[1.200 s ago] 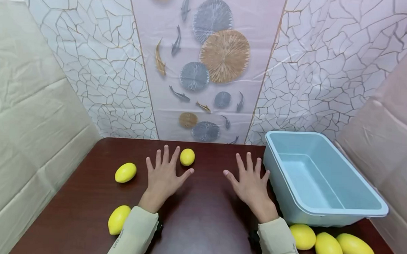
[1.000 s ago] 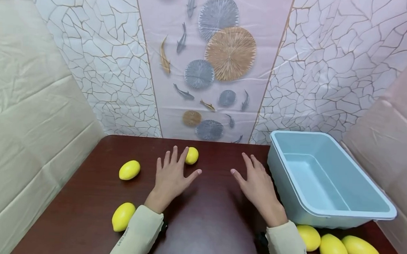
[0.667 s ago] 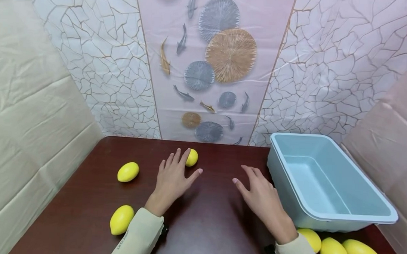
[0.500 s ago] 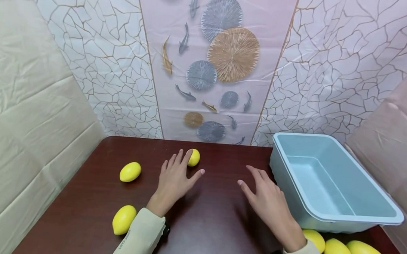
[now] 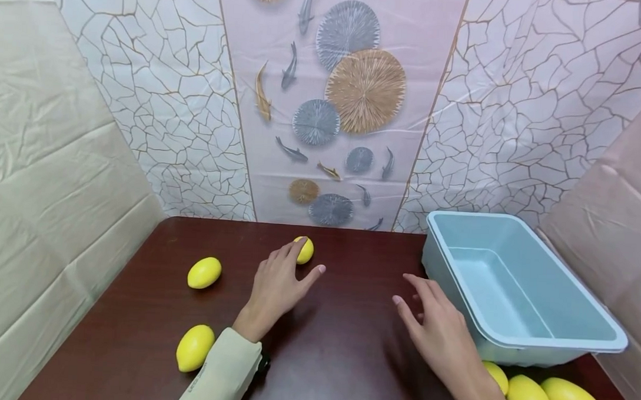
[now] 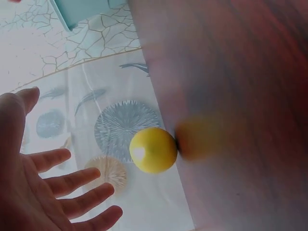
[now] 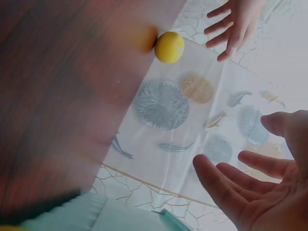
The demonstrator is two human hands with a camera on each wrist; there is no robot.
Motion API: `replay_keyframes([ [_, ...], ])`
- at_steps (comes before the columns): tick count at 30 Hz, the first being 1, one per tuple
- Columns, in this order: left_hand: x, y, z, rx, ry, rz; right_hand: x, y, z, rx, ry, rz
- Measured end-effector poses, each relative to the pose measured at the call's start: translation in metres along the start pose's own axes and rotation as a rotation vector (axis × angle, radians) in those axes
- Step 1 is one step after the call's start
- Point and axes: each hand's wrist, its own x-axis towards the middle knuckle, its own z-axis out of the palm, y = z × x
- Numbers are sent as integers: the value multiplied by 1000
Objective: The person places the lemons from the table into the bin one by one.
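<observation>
My left hand [image 5: 276, 285] hovers over the middle of the dark table with its fingers spread and nothing in them. Just beyond its index finger sits a lemon [image 5: 306, 252], partly covered by that finger in the head view; the left wrist view shows the same lemon [image 6: 154, 150] apart from the fingertips. My right hand [image 5: 443, 331] is held above the table beside the pale blue basin [image 5: 556, 342], fingers loosely bent and holding nothing. Two more lemons lie left of my left hand, one farther back [image 5: 204, 273] and one near my sleeve [image 5: 195, 348].
Several lemons [image 5: 530, 398] lie in front of the basin at the right, one partly hidden by my right wrist. A patterned cloth wall [image 5: 322, 165] stands behind the table [image 5: 347, 354], with plain cloth at both sides.
My right hand has moved right and nearer to me, its fingers bending from spread to relaxed. The left hand has shifted slightly right, its index finger now overlapping the back lemon in view.
</observation>
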Motion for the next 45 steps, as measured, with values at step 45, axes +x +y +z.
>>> replay_keyframes([
  [45, 15, 61, 19, -661, -102, -30, -62, 48, -48, 743, 489, 675],
])
